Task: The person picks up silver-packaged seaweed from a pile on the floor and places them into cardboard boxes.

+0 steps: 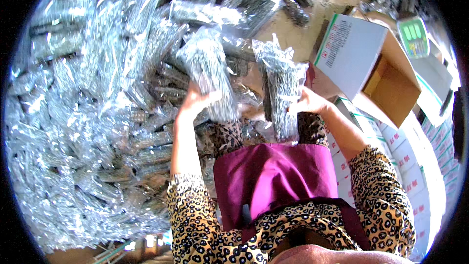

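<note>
My left hand (pixel 198 99) grips the lower side of a clear plastic packet (pixel 209 64) filled with thin dark, stick-like pieces. Motion blurs that packet a little. To its right, my right hand (pixel 309 102) holds a second similar packet (pixel 284 95), upright in the view, with crinkled film at its top. The two packets are apart, above my lap, where a purple apron (pixel 274 179) hangs. What the packets contain cannot be told exactly.
A large heap of similar plastic packets (pixel 91 117) spreads across the left and far side. At the right stand an open cardboard carton (pixel 351 55), a green-faced device with buttons (pixel 414 38), probably a scale, and stacked white boxes (pixel 406 165) bearing red writing.
</note>
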`<state>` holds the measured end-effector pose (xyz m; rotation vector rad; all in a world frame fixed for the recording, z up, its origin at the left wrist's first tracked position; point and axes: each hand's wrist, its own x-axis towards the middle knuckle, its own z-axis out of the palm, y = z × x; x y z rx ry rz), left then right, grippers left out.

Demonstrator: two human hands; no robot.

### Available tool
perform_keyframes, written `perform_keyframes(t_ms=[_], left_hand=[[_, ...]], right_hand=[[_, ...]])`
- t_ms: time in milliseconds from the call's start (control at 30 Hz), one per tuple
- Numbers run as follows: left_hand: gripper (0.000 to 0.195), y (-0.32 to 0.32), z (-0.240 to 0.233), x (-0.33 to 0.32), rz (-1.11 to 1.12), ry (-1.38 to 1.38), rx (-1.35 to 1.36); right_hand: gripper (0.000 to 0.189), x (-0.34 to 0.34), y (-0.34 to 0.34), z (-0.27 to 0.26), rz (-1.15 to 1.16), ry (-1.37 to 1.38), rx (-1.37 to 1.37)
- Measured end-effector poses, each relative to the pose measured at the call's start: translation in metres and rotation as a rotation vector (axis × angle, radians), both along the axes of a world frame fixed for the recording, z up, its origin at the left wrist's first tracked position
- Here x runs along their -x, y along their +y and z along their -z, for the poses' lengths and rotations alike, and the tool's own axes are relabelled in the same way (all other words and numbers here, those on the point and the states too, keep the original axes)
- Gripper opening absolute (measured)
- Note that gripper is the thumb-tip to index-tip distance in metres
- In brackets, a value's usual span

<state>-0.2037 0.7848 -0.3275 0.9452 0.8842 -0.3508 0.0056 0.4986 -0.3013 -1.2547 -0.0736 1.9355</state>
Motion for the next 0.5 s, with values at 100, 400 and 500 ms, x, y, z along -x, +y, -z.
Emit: perform_keyframes(t_ms=[100,400,500], left_hand=[[0.082,-0.041,-0.045,-0.027,0.002,-0.117,0.253],[0.068,-0.166,-0.127,-0.177,-0.087,-0.176,0.203],[0.055,-0.233,-0.137,-0.23,0.153,-0.285,0.09]], right_hand=[[0.091,-0.003,-0.001,-0.046,0.215,0.058,-0.047],[0.111,-0.062,-0.097,-0.091,0.749,-0.235,-0.205],[0.104,-0.119,-0.16,-0.13,0.742,-0.344,-0.148]])
